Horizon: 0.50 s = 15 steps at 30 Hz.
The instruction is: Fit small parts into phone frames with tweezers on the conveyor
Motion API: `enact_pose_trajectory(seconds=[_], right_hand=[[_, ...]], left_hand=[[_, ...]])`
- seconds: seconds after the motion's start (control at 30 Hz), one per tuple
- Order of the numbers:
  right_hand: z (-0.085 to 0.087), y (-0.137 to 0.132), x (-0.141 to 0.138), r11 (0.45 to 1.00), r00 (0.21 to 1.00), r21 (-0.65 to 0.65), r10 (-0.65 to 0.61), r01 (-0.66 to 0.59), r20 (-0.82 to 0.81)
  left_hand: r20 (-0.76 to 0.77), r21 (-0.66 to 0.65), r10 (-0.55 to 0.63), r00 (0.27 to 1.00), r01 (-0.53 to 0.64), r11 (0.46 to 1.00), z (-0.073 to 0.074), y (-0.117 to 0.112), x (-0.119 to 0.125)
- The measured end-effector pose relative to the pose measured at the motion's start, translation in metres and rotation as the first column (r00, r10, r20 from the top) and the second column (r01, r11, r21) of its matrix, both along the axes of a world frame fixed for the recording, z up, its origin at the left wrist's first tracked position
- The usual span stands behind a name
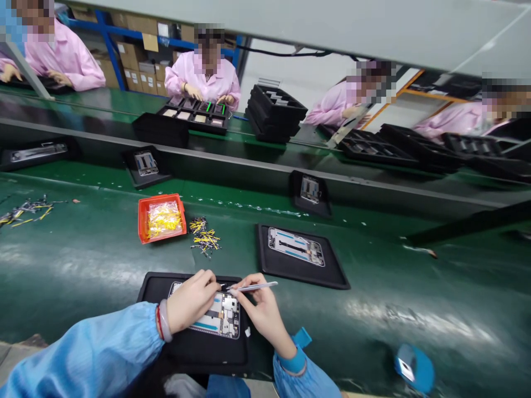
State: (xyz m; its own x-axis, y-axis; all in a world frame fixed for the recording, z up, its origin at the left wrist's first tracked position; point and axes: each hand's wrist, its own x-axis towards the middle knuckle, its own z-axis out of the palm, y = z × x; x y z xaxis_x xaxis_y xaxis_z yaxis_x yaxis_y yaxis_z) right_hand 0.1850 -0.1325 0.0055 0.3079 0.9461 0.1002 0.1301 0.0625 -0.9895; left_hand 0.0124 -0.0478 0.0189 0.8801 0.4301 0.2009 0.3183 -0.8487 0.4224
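My left hand and my right hand work over a phone mid-frame lying on a black mat. The right hand holds slim metal tweezers with their tips at the frame's upper edge. The left fingertips pinch together next to a small dark piece, and I cannot tell whether they grip it. Both hands hide the frame's top part. A second phone frame lies on its own black mat just beyond.
An orange tray of yellow-tipped parts and a loose pile of the same parts lie on the green conveyor belt. A blue object sits at right. Beyond a raised rail, people in pink work behind stacked black trays.
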Motion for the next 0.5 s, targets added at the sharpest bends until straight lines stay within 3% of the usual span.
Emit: enact_pose_trajectory(seconds=[0.5], right_hand=[[0.0021, -0.0030, -0.0057, 0.998, 0.986, 0.065, 0.009, -0.020, 0.168]], left_hand=[[0.000, 0.189, -0.076, 0.997, 0.075, 0.979, -0.0001, 0.0023, -0.0062]])
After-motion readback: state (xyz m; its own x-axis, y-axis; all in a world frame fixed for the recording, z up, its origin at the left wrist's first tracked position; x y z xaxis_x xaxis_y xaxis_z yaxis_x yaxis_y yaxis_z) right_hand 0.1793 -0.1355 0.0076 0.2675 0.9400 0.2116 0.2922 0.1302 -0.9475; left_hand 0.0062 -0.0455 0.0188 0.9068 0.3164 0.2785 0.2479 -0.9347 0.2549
